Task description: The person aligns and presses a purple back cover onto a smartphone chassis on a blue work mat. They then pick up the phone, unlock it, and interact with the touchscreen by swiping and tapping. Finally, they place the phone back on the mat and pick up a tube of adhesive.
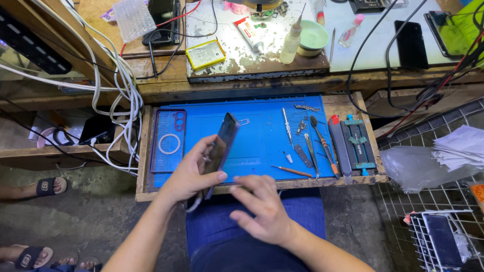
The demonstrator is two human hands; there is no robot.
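Note:
My left hand holds a dark smartphone tilted on edge above the blue work mat, thumb across its lower end. My right hand hovers just below the phone near the drawer's front edge, fingers loosely spread and curled, holding nothing that I can see. A clear purple phone case lies on the mat's left side. A small card tray lies just right of the phone's top.
Tweezers, screwdrivers and small parts lie on the mat's right, beside a black clamp jig. On the bench behind sit a phone battery, a glue tube, a bottle and dark phones. White cables hang left. A wire basket stands right.

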